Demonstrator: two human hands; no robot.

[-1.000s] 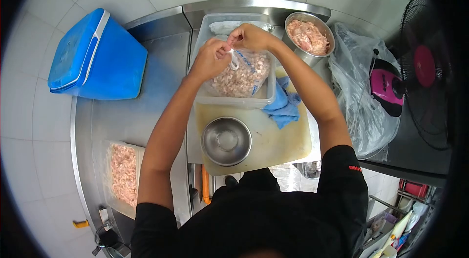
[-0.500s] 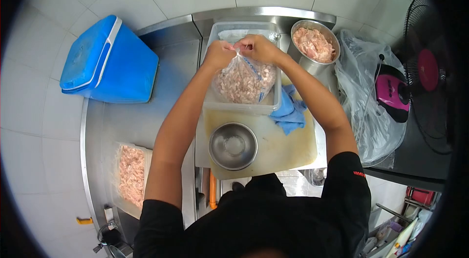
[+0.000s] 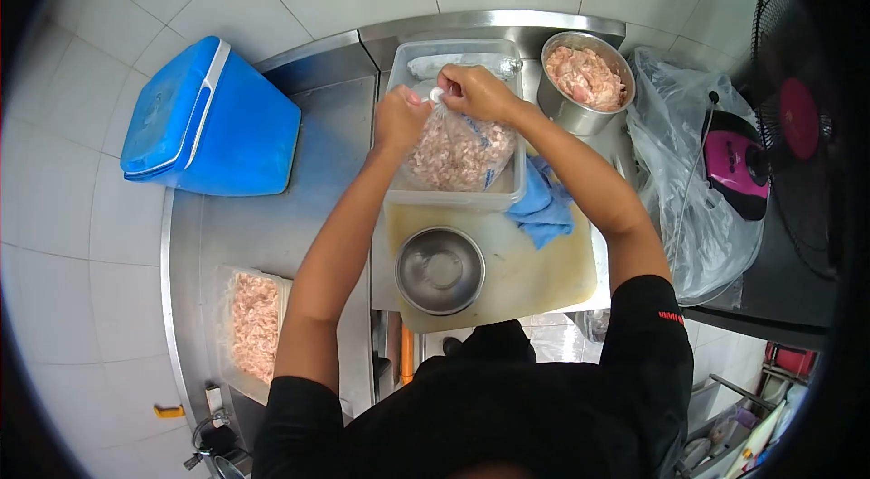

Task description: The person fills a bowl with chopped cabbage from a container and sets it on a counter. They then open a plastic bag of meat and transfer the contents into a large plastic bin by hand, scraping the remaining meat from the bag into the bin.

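Observation:
A clear plastic bag (image 3: 460, 153) full of chopped meat rests in a clear plastic bin (image 3: 453, 200). My left hand (image 3: 401, 121) is closed on the gathered neck of the bag at its left side. On the other side my right hand (image 3: 475, 92) pinches the same neck, where a whitish twist of plastic shows between the hands. Behind them in the bin lies another wrapped bag (image 3: 453, 65). An empty steel bowl (image 3: 440, 270) sits on the cutting board (image 3: 535, 275) nearer my body.
A steel pot (image 3: 584, 121) of meat stands right of the bin, beside a blue cloth (image 3: 544, 212). Further right are plastic bags (image 3: 671, 198), a pink and black device (image 3: 732, 164) and a fan (image 3: 797, 116). A blue cooler (image 3: 240, 135) and a meat tub (image 3: 256, 320) are at left.
My hands have shifted around the bag's neck, the left one lower and a little further left. A whitish twist now shows between them. The whole view has shifted slightly.

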